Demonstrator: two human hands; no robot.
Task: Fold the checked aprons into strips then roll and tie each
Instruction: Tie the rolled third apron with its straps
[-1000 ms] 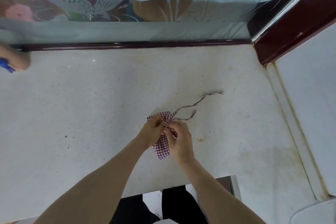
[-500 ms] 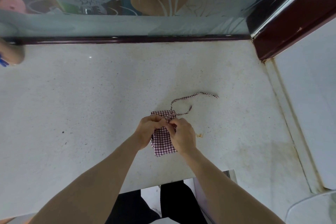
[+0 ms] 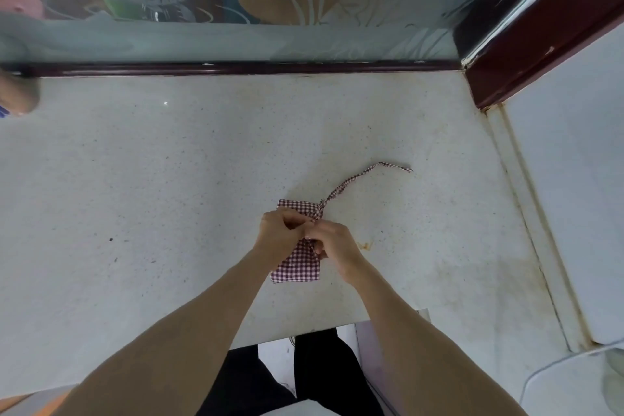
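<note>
The checked apron (image 3: 297,267), rolled into a small bundle, lies on the worktop (image 3: 169,179) near its front edge, its strap (image 3: 358,179) trailing away. If the pinch slackens, the roll may spring loose. Left hand (image 3: 282,230) and right hand (image 3: 334,245) meet over it, fingers curled, pinching the tie

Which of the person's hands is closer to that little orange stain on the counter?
The right hand. It sits just left of the orange stain, gripping the rolled checked apron. The left hand is farther off, on the apron's other side.
</note>
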